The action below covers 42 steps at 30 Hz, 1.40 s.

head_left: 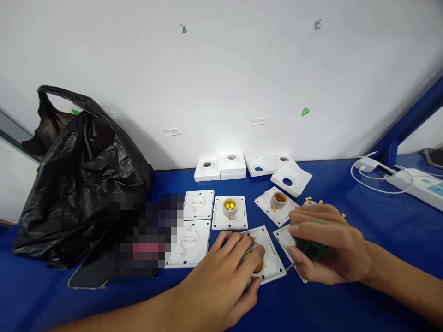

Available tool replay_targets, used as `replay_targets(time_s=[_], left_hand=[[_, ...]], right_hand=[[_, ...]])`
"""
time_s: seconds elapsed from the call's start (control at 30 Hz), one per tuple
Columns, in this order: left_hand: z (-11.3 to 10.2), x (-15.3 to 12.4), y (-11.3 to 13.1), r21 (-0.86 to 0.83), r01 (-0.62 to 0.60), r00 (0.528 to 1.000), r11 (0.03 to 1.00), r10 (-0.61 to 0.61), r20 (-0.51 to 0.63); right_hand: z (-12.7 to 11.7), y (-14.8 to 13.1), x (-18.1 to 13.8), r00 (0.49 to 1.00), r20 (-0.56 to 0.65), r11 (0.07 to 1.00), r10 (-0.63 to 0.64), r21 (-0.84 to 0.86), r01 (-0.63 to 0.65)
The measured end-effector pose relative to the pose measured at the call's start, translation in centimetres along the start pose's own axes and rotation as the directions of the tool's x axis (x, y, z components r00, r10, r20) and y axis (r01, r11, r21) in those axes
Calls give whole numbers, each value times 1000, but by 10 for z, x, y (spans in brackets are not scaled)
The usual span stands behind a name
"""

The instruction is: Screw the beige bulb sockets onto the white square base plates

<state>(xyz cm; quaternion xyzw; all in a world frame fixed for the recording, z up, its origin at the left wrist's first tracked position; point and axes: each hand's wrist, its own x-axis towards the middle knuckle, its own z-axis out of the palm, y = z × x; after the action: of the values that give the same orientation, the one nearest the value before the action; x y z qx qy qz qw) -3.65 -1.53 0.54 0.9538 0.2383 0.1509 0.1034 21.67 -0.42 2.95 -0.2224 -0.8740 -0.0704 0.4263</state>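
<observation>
White base plate (pixel 273 256) sits on the blue counter (pixel 294 304), left fingers (pixel 249 266) wrapped round its lamp socket (pixel 258 266), right fingers (pixel 314 230) gripping a green-handled screwdriver (pixel 315 250). Two neighbouring plates (pixel 220 220) already have sockets, two left ones (pixel 201 233) don't; covers (pixel 233 173) sit off by the wall (pixel 221 92).

A white wall (pixel 221 83) rose behind the blue table (pixel 346 196), marked by two small dark-centred fixings (pixel 183 29) high up, torn pale strips (pixel 258 121) and green scraps (pixel 305 112) lower down. At the right, a blue frame (pixel 411 121) slanted upward, pale surface showing beyond it. A grey rail (pixel 15 137) crossed the left edge. Soft light brightened the wall low near its middle.
</observation>
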Motion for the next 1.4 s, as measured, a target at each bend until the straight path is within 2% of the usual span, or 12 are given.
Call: replay_targets(time_s=[0.13, 0.4, 0.63, 1.4], left_hand=[[0, -1, 0, 2, 5, 1000, 1000, -5, -1], [-1, 0, 2, 38, 6, 1000, 999, -5, -7], [1, 0, 0, 37, 3, 1000, 999, -3, -18], [0, -1, 0, 26, 7, 999, 1000, -6, -35]], right_hand=[[-3, -4, -13, 997, -73, 998, 28, 51, -24], [-12, -14, -9, 999, -40, 999, 22, -40, -24], [-14, -13, -6, 999, -37, 998, 20, -55, -22], [-11, -3, -16, 997, -47, 996, 68, 61, -65]])
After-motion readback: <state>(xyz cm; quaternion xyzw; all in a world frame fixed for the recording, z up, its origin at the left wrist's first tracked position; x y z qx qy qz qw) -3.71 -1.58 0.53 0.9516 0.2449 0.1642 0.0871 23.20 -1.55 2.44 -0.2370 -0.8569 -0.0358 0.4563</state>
